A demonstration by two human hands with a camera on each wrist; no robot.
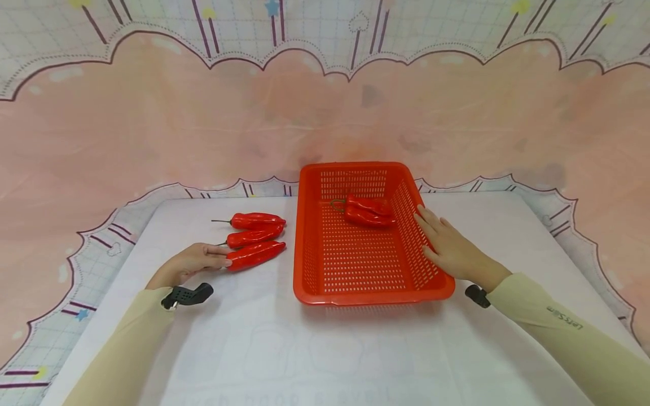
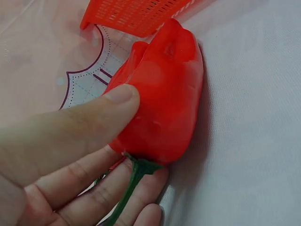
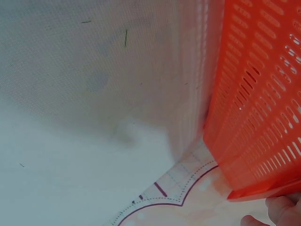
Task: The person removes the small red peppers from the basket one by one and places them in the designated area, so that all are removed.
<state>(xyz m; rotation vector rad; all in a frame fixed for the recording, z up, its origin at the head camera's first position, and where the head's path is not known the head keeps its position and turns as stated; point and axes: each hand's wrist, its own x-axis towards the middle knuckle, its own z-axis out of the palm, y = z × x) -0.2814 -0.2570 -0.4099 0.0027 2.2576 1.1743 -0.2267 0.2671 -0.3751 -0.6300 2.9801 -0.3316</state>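
My left hand (image 1: 195,262) holds the nearest of three red chili peppers at its stem end. In the left wrist view the thumb lies on top of that red pepper (image 2: 162,103), while the fingers are under its green stem (image 2: 129,190). Just behind it on the table lie a middle pepper (image 1: 254,236) and a far pepper (image 1: 258,220). My right hand (image 1: 452,248) rests on the right rim of a red plastic basket (image 1: 373,297), fingers fairly straight. Two peppers (image 1: 368,217) lie inside the basket, toward its back.
The basket stands on a white-covered table (image 1: 244,338), its slotted wall (image 3: 263,94) close up in the right wrist view. A pink patterned cloth (image 1: 228,124) hangs behind the table.
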